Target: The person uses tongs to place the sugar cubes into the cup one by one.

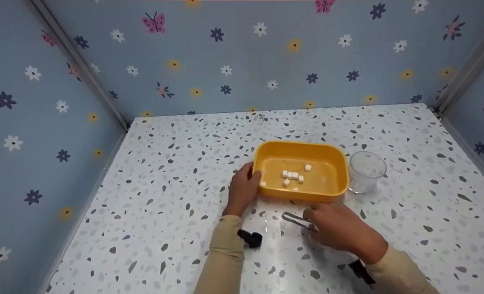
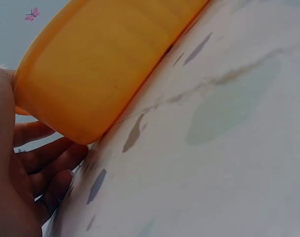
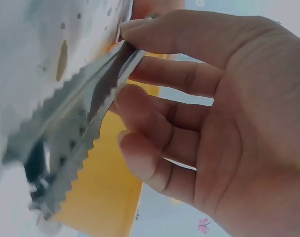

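Note:
A yellow plastic container (image 1: 303, 197) with several white cubes (image 1: 289, 175) inside stands in front of me in the head view. My left hand (image 1: 243, 188) grips its left end, the thumb at the rim and the fingers around the outside, as the left wrist view shows at the container wall (image 2: 85, 74). Just in front of the container, my right hand (image 1: 342, 228) pinches small metal tongs (image 1: 295, 219) between thumb and fingers. Serrated edges on the tongs (image 3: 85, 158) show in the right wrist view, with no cube visible between their arms.
A clear drinking glass (image 1: 366, 171) stands close to the container's right end. Everything rests on a white speckled tabletop (image 1: 164, 183). Blue flowered panels (image 1: 250, 53) enclose the back and both sides.

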The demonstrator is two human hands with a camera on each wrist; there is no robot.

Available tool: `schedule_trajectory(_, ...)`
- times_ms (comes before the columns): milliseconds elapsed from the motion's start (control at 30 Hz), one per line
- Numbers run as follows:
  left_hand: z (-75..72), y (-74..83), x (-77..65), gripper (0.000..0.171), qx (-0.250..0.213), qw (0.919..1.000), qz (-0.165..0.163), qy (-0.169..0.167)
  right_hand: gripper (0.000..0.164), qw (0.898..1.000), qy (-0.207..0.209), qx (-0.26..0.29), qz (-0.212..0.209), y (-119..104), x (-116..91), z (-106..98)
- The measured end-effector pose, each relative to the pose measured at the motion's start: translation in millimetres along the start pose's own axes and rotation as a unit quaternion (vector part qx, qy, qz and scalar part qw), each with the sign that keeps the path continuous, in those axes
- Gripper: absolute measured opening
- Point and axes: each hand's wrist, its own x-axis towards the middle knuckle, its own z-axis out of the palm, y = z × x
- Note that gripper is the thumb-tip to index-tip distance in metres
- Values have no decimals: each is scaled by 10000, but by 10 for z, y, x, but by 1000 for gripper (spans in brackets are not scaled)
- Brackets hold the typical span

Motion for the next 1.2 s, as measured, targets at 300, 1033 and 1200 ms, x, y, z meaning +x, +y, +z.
schedule_trajectory(300,0,1,-10,48,-31,10000,-30,70,18,9992,371,20,-135,31,-5,-54)
schedule_trajectory(1033,-12,4,19,46,22,9999,136,52,23,9957,878,254,164,74,-27,-176)
schedule_trajectory(1200,-6,-6,8,47,34,10000,70,35,23,9951,936,274,158,86,-29,-183)
